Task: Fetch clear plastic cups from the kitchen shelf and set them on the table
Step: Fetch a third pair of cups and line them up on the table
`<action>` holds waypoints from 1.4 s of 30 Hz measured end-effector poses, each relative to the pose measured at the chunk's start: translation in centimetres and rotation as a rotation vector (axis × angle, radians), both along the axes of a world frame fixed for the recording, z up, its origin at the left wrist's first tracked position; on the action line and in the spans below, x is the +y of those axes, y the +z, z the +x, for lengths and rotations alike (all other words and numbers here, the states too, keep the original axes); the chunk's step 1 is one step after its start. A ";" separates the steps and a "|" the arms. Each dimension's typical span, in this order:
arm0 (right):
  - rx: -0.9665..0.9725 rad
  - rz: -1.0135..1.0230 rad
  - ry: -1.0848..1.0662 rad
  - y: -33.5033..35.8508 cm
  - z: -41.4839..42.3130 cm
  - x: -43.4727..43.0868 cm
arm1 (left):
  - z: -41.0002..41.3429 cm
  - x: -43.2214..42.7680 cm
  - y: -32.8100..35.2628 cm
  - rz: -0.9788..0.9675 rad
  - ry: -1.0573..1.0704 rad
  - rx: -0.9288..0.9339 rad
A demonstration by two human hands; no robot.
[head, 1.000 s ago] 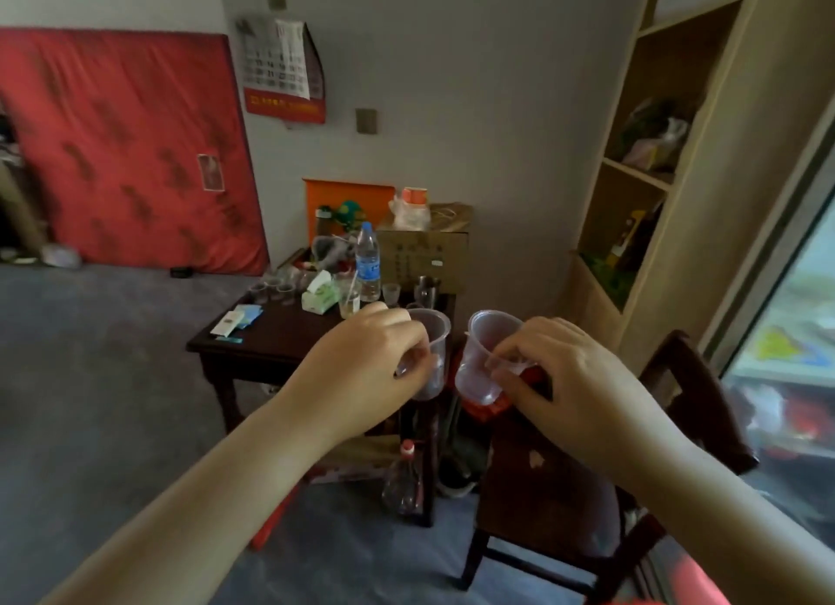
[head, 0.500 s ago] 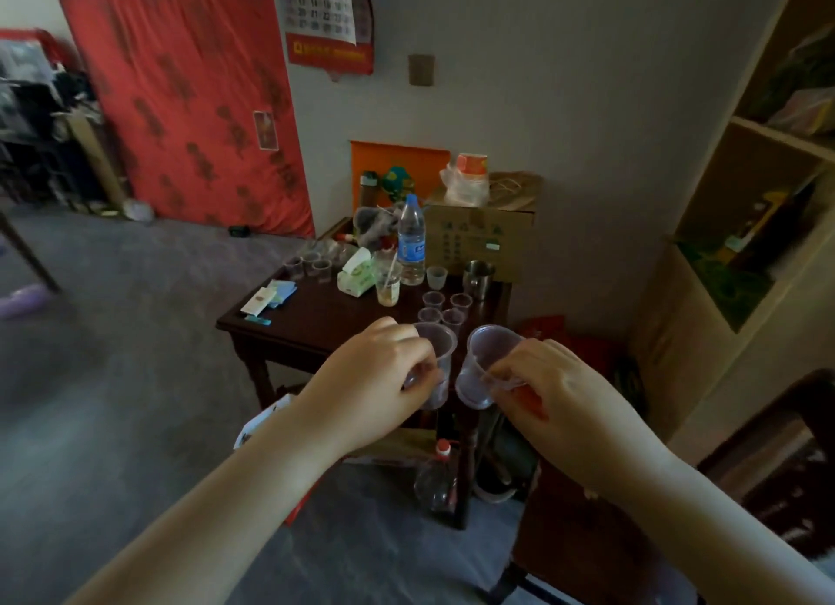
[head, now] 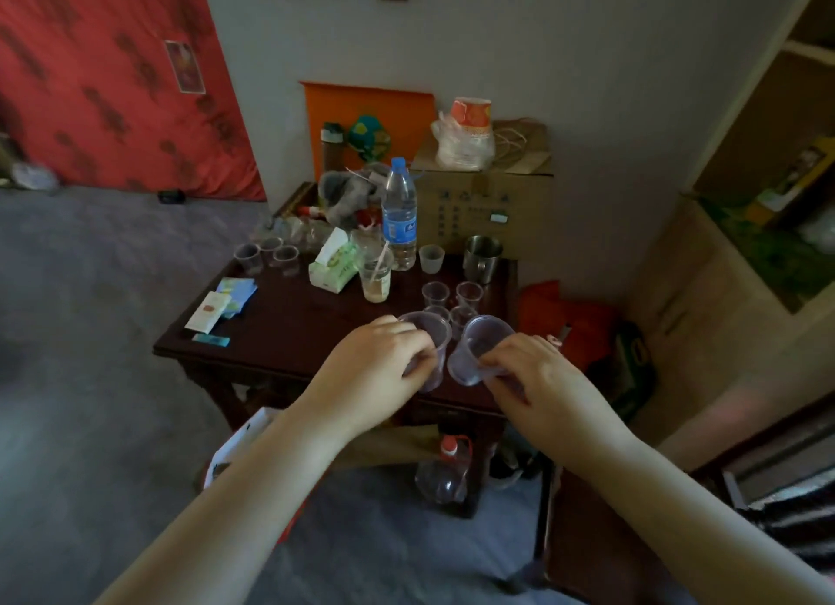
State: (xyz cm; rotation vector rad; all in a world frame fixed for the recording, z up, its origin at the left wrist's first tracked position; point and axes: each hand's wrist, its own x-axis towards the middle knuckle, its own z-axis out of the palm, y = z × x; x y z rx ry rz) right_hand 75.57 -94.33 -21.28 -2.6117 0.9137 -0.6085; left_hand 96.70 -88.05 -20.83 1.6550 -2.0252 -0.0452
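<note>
Head camera: the left hand (head: pixel 375 369) grips a clear plastic cup (head: pixel 429 333), upright, and the right hand (head: pixel 537 378) grips a second cup (head: pixel 474 347) tilted toward the first. Both cups are held just above the near right part of the dark table (head: pixel 280 329), close to four small cups (head: pixel 452 299). A water bottle (head: pixel 399 216) and a metal mug (head: pixel 482 257) stand farther back.
</note>
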 end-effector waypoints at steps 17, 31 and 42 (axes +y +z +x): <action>0.170 0.138 -0.185 -12.1 4.8 -11.5 | 3.9 -13.2 -12.8 0.160 -0.017 0.114; 0.391 0.245 -0.002 -18.9 4.9 -21.0 | 2.6 -20.0 -20.0 0.368 0.119 0.074; 0.306 0.312 0.033 -22.4 4.3 -22.6 | 1.8 -22.0 -22.3 0.451 0.108 0.019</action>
